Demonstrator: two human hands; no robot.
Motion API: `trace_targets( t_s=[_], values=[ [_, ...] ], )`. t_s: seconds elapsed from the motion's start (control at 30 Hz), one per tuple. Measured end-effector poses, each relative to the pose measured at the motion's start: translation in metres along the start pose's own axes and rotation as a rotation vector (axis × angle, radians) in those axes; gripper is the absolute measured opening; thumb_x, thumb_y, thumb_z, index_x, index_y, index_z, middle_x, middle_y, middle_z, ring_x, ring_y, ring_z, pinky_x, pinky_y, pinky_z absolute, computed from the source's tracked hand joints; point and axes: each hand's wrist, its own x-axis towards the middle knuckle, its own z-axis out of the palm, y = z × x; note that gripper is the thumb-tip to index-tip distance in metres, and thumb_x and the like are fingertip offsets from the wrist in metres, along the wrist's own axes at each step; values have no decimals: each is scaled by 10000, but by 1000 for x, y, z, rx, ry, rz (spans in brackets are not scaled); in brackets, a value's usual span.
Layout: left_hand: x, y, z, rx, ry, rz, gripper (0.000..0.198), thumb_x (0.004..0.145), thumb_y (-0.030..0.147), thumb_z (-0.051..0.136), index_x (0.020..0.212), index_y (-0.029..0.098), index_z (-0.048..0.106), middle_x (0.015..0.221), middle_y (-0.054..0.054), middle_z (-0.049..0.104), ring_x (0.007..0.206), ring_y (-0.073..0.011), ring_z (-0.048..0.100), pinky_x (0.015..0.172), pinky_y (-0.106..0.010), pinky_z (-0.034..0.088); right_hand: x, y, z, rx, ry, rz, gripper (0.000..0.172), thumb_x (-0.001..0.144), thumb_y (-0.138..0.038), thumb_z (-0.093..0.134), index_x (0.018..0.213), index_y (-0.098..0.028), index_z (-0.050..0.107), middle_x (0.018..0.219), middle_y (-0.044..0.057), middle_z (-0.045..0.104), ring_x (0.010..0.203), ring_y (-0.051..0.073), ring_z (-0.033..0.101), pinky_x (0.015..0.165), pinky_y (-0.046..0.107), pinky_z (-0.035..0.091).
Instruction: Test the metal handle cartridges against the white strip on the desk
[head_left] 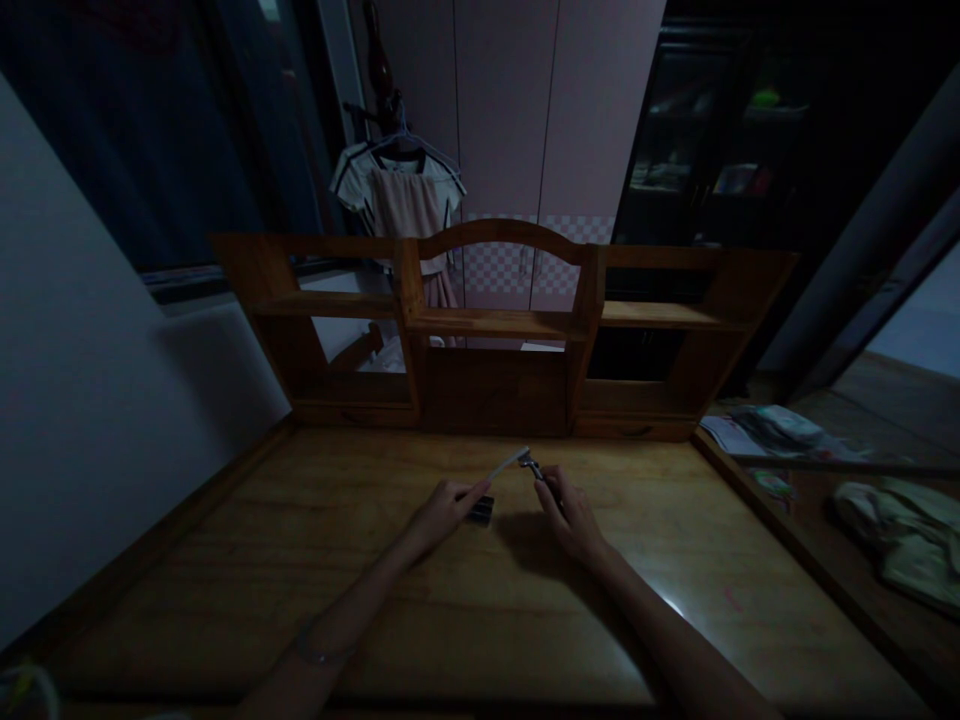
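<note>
My left hand (444, 512) is closed in a pinch on a thin pale stick-like tool (504, 466), which slants up to the right. My right hand (568, 510) is closed around the handle of a small metal tool (533, 466), maybe a razor. The two tips meet above the wooden desk (480, 600). A small dark block (481, 511) lies on the desk just beside my left fingers. The room is dim, so the fine details are hard to make out.
A wooden shelf unit (499, 325) stands along the back of the desk. Clothes on a hanger (401, 190) hang before a pink wardrobe (525, 130). A white wall is at left. Papers (780, 432) and cloth (900, 535) lie at right.
</note>
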Motion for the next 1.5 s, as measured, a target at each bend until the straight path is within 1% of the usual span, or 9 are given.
trace_targets(
  t_s=[0.2, 0.47, 0.67, 0.87, 1.07, 1.13, 1.3, 1.43, 1.5],
  values=[
    [1, 0, -3, 25, 70, 1, 566, 835, 592, 427, 532, 124, 527, 502, 34, 371, 513, -94, 316, 498, -225, 210, 0, -1, 0, 0, 20, -2, 223, 953, -372, 347, 1037, -209, 474, 701, -4, 549, 570, 133, 497, 549, 246, 357],
    [2, -5, 2, 15, 25, -5, 582, 846, 587, 404, 586, 109, 606, 528, 13, 469, 537, -113, 395, 522, -223, 284, 0, 2, 0, -26, 6, -28, 206, 952, -357, 366, 1048, -210, 473, 728, 0, 555, 584, 133, 509, 567, 247, 358],
    [3, -7, -1, 45, 95, 28, 548, 855, 552, 427, 539, 119, 542, 503, 35, 376, 509, -91, 321, 498, -223, 218, 0, 1, -1, -20, -1, -9, 210, 954, -358, 360, 1059, -210, 464, 694, -14, 532, 561, 131, 492, 544, 242, 341],
    [2, -1, 1, 13, 24, 0, 551, 848, 551, 437, 577, 105, 613, 522, 6, 489, 514, -109, 382, 513, -226, 257, 0, 2, -2, -43, -22, -24, 200, 955, -347, 367, 1062, -210, 464, 745, 1, 563, 582, 133, 508, 558, 247, 343],
    [2, -6, -1, 16, 103, 17, 542, 856, 543, 432, 539, 117, 542, 505, 34, 393, 503, -89, 329, 502, -221, 219, 0, 2, -2, -39, -13, -26, 200, 956, -336, 370, 1078, -205, 459, 782, 12, 587, 622, 136, 532, 577, 245, 356],
    [3, -7, -1, 20, 88, 32, 543, 863, 535, 428, 533, 118, 539, 501, 33, 384, 503, -91, 327, 501, -223, 218, 0, 3, -2, -46, -16, -27, 198, 954, -336, 373, 1070, -204, 464, 782, 11, 592, 609, 133, 533, 576, 245, 360],
    [4, -8, 1, 62, 38, -2, 522, 860, 536, 431, 621, 114, 623, 551, 8, 489, 546, -115, 403, 524, -222, 261, 0, 4, -2, -49, -15, -25, 201, 955, -336, 369, 1071, -203, 464, 765, 7, 585, 596, 131, 531, 570, 242, 358],
    [4, -7, -1, 46, 92, -3, 542, 853, 552, 430, 567, 114, 570, 521, 26, 413, 523, -97, 348, 510, -219, 240, 0, 3, -1, -40, -4, -33, 195, 956, -335, 373, 1065, -202, 465, 764, 9, 586, 603, 132, 530, 564, 242, 350],
    [3, -6, 0, 9, 78, 13, 552, 856, 553, 426, 558, 110, 565, 514, 26, 408, 515, -94, 334, 510, -220, 246, 1, 4, -1, -41, -6, -40, 194, 955, -335, 376, 1061, -201, 466, 753, 7, 582, 597, 133, 528, 562, 244, 348]
  ],
)
